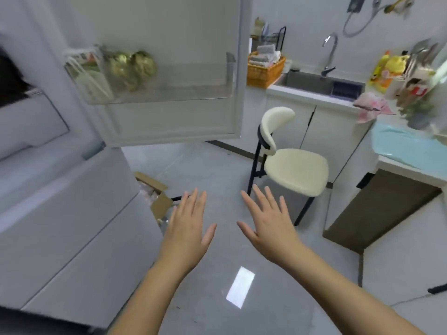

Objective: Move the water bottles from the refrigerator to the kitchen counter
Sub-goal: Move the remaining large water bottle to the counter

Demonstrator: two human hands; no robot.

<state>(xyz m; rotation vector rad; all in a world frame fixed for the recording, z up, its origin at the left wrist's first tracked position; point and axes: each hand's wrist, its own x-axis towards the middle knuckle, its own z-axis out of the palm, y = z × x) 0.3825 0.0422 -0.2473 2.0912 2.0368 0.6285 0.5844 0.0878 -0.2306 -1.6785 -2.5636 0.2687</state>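
The white refrigerator (72, 213) stands at the left with its upper door (174, 27) swung open. A clear door shelf (169, 93) holds greenish bagged produce (131, 65). No water bottle shows in this view. My left hand (187, 228) and my right hand (268, 222) are held out flat over the grey floor, palms down, fingers spread, holding nothing. The kitchen counter (408, 163) runs along the right side, with a light blue mat (404, 145) on it.
A cream chair (295, 168) with black legs stands on the floor between the fridge door and the counter. A cardboard box (157, 192) lies by the fridge corner. A sink (319, 84), faucet, orange basket (264, 71), pink cloth (372, 105) and cluttered items sit farther back.
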